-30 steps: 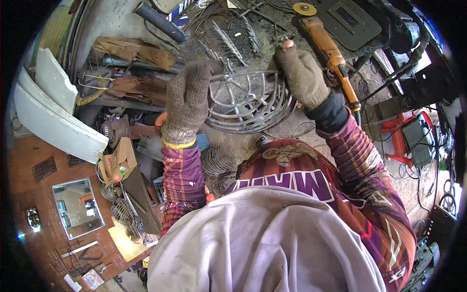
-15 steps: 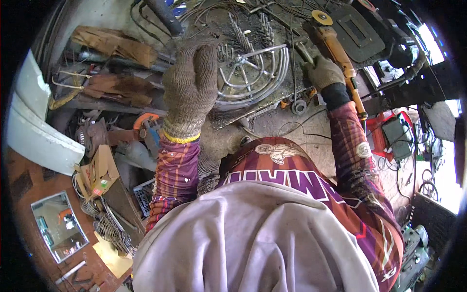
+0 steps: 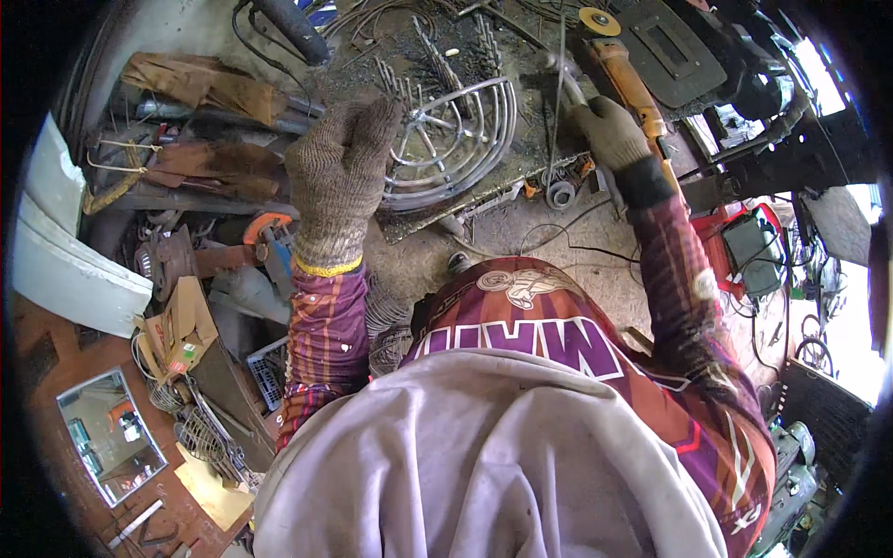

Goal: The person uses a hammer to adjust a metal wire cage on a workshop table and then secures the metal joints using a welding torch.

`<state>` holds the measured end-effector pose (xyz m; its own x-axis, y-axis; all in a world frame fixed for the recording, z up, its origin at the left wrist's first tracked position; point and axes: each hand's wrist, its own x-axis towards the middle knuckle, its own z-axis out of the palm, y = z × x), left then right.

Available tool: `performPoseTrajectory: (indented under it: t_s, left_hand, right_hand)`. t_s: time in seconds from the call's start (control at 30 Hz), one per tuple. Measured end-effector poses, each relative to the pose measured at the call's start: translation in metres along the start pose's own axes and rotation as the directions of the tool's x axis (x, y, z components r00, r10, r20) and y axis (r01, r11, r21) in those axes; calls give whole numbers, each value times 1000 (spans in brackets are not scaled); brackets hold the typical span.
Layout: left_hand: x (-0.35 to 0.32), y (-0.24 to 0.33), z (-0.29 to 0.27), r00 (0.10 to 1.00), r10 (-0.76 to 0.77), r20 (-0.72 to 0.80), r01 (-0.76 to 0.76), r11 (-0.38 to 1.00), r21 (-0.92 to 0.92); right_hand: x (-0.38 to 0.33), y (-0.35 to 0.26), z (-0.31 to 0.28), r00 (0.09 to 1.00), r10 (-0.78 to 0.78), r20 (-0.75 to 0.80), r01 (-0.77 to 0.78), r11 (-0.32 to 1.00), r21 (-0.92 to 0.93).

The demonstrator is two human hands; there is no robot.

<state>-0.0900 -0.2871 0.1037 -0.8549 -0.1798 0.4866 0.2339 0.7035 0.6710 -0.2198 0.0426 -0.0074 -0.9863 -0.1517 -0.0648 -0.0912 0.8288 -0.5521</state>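
Observation:
A half-round metal grille (image 3: 449, 177), made of curved bars and spokes, lies on the dark worktable (image 3: 535, 121). My left hand (image 3: 346, 153), in a knitted glove with a yellow cuff, is closed at the grille's left end. The glove hides the exact grip. My gloved right hand (image 3: 609, 132) is wrapped round the pale handle of a hammer (image 3: 569, 86). The hammer's head points away from me, over the table to the right of the grille, and looks blurred. Close beside that hand lies an orange angle grinder (image 3: 625, 79) with a yellowish disc.
Several short metal rods (image 3: 433, 51) lie in rows behind the grille. A long thin rod (image 3: 558, 102) crosses the table near the hammer. Brown leather-like pieces (image 3: 209, 84) lie at the left. A cable (image 3: 577, 244) runs over the floor. A red case (image 3: 716, 251) stands at the right.
The grille has shifted left and turned slightly, together with my left hand. My right hand has moved a little left, and the hammer now reaches farther out over the table.

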Motion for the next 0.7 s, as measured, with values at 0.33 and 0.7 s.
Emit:
performPoseTrajectory:
  t_s: [0.33, 0.7]
  left_hand:
    - [-2, 24, -2, 987, -2, 164, -22, 990, 140]
    - [0, 22, 1, 995, 59, 83, -72, 984, 165]
  right_hand:
    - [-87, -59, -34, 972, -70, -226, 154, 912, 380]
    - [-70, -50, -18, 980, -87, -181, 179, 787, 590]
